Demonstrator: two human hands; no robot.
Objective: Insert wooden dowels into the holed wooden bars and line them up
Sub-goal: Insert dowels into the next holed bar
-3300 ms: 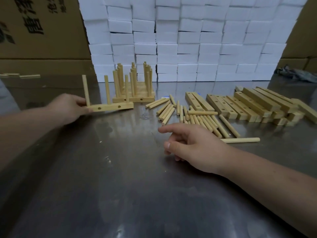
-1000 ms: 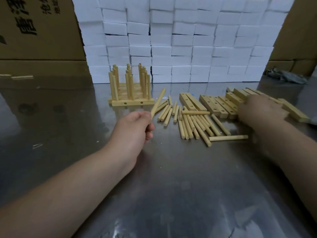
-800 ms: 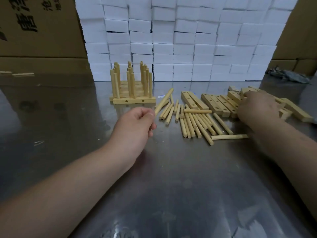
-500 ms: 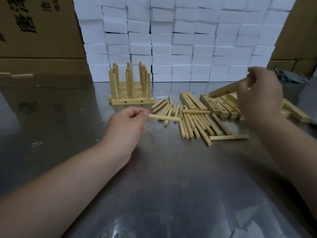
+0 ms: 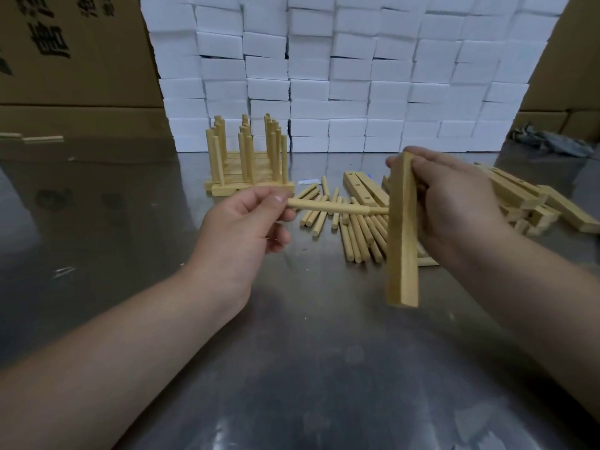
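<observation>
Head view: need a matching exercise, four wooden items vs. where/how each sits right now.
Items
1. held dowel
2. held bar
3. loose dowels
4. finished bars

States
A. lying flat in a heap on the table
B. pinched by the left hand, roughly horizontal, tip at the bar
C. lined up at the back near the white blocks, dowels standing upright
D. gripped by the right hand, held on end above the table

Pairs: 1-B, 2-D, 3-A, 4-C
</observation>
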